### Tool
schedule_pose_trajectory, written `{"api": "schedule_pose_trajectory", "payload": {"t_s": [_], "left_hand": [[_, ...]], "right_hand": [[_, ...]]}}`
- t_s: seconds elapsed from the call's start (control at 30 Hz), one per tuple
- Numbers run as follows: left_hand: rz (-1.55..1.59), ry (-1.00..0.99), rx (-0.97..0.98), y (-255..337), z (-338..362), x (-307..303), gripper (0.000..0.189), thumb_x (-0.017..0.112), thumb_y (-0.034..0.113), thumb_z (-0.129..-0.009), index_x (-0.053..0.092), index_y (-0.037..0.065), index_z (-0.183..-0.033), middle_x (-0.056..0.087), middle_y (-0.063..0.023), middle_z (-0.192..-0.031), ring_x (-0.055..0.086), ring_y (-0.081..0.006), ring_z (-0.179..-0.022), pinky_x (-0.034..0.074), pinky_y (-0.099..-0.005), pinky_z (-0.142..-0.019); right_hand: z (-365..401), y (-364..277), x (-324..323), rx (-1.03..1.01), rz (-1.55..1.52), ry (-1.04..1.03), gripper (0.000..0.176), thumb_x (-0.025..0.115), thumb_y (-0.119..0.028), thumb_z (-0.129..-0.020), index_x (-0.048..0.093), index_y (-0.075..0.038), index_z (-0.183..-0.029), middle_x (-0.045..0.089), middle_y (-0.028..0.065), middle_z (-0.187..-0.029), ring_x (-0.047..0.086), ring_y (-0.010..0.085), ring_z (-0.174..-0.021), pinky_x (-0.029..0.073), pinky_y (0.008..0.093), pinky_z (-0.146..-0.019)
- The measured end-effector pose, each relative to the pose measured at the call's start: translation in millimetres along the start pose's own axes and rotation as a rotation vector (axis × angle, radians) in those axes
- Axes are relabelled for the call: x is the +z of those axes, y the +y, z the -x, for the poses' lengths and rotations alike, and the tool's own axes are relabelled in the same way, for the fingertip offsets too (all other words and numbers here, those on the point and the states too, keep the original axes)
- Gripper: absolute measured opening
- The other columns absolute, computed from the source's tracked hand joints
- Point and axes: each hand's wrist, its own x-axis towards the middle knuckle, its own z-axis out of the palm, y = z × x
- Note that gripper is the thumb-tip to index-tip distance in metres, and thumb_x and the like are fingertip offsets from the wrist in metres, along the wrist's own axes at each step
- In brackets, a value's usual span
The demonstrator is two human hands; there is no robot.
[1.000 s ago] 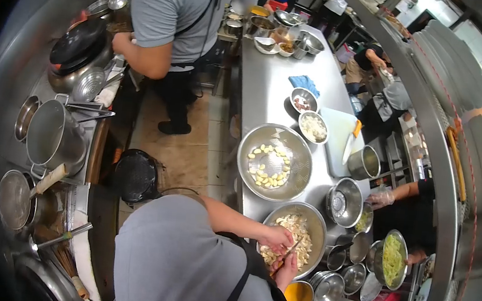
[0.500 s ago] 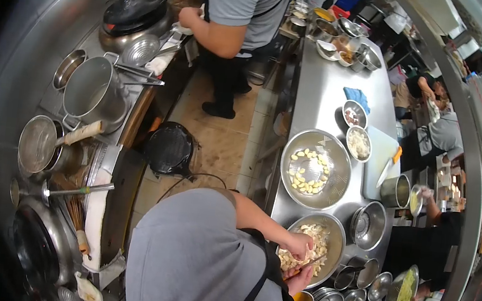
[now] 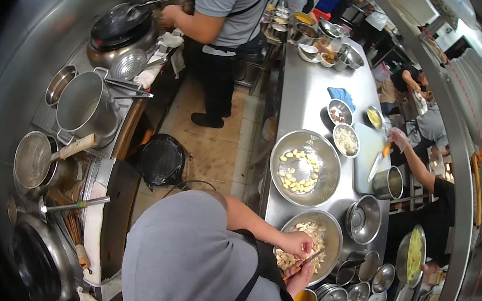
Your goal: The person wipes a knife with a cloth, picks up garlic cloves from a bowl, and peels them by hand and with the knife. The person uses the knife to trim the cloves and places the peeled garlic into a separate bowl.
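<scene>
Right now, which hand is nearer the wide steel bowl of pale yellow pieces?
Left. The left hand is over the neighbouring bowl, beside the wide steel bowl; right hand, gripping a knife, sits farther back.

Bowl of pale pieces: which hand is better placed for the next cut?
Probably the right hand: it grips the knife over the bowl, while the left hand rests on the pieces.
</scene>
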Motion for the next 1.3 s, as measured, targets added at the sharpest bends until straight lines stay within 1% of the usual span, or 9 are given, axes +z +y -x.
{"api": "schedule_pose_trajectory", "payload": {"t_s": [0.1,0.23,0.37,0.63,0.73,0.77,0.87,1.13,1.3], "left_hand": [[-0.174,-0.053,-0.077,14.0,3.1,0.6,0.016,0.071,0.002,-0.078,0.060,-0.003,-0.089,0.066,-0.0098,-0.082,0.066,-0.0165,-0.076,0.055,-0.0284,-0.058],[-0.407,-0.019,0.223,11.2,5.4,-0.8,0.015,0.070,0.009,-0.080,0.063,-0.001,-0.090,0.068,-0.0114,-0.081,0.067,-0.0187,-0.070,0.053,-0.0311,-0.063],[-0.370,-0.082,0.147,-2.1,-3.6,2.0,0.016,0.069,0.014,-0.081,0.063,0.002,-0.090,0.067,-0.0107,-0.077,0.066,-0.0224,-0.071,0.052,-0.0354,-0.067],[-0.561,-0.089,0.270,17.5,-2.6,3.9,0.013,0.062,0.013,-0.086,0.062,0.004,-0.094,0.066,-0.0155,-0.085,0.065,-0.0309,-0.080,0.050,-0.0392,-0.072],[-0.514,-0.089,0.214,12.3,-5.3,2.5,0.017,0.063,0.009,-0.085,0.062,0.002,-0.101,0.066,-0.0144,-0.090,0.064,-0.0246,-0.082,0.050,-0.0368,-0.074],[-0.492,-0.108,0.088,14.7,-8.3,3.2,0.018,0.063,0.010,-0.086,0.061,0.001,-0.102,0.065,-0.0138,-0.089,0.063,-0.0225,-0.082,0.050,-0.0353,-0.074],[-0.498,-0.109,0.057,30.7,-7.8,3.2,0.017,0.063,0.008,-0.084,0.061,0.001,-0.099,0.064,-0.0112,-0.086,0.062,-0.0202,-0.078,0.051,-0.0335,-0.073],[-0.376,-0.186,0.033,43.1,-6.8,4.5,0.011,0.061,0.002,-0.089,0.059,0.001,-0.100,0.063,-0.0042,-0.089,0.059,-0.0100,-0.079,0.049,-0.0247,-0.068],[-0.378,-0.183,-0.008,48.5,-6.4,3.3,0.013,0.062,0.002,-0.089,0.058,0.001,-0.101,0.062,-0.0028,-0.087,0.057,-0.0084,-0.079,0.048,-0.0227,-0.067]], "right_hand": [[-1.6,2.4,-3.4,-0.009,0.013,0.001,0.021,0.046,-0.028,-0.102,0.050,-0.009,-0.092,0.049,0.0011,-0.070,0.039,0.0082,-0.047,0.029,0.0226,-0.041],[0.0,6.3,-7.7,-0.024,0.021,0.036,0.023,0.045,-0.027,-0.102,0.050,-0.009,-0.089,0.050,0.0015,-0.070,0.039,0.0084,-0.047,0.029,0.0225,-0.040],[-1.3,8.7,-6.2,-0.020,0.065,0.079,0.025,0.045,-0.027,-0.102,0.051,-0.008,-0.087,0.051,0.0018,-0.068,0.039,0.0092,-0.044,0.028,0.0237,-0.039],[2.2,2.1,0.8,0.000,0.110,0.225,0.024,0.048,-0.027,-0.101,0.054,-0.009,-0.086,0.048,-0.0009,-0.059,0.040,0.0081,-0.042,0.029,0.0231,-0.037],[0.2,0.7,-1.6,-0.009,0.118,0.206,0.024,0.048,-0.026,-0.101,0.055,-0.008,-0.088,0.048,-0.0014,-0.057,0.040,0.0079,-0.041,0.029,0.0228,-0.038],[1.3,-0.9,-1.6,0.034,0.142,0.213,0.024,0.047,-0.026,-0.101,0.056,-0.009,-0.088,0.048,-0.0018,-0.056,0.040,0.0075,-0.041,0.029,0.0231,-0.038],[1.8,1.4,-0.6,-0.102,0.314,0.178,0.031,0.048,-0.026,-0.101,0.062,-0.006,-0.119,0.048,-0.0056,-0.060,0.039,0.0039,-0.046,0.030,0.0208,-0.042],[11.2,-12.6,4.7,0.012,0.019,0.144,0.032,0.051,-0.019,-0.100,0.057,-0.008,-0.129,0.051,-0.0039,-0.069,0.040,0.0036,-0.050,0.032,0.0201,-0.044],[13.8,-10.5,10.3,-0.037,0.087,0.137,0.035,0.051,-0.018,-0.100,0.055,-0.007,-0.133,0.053,-0.0039,-0.070,0.043,0.0035,-0.054,0.035,0.0196,-0.049]]}}
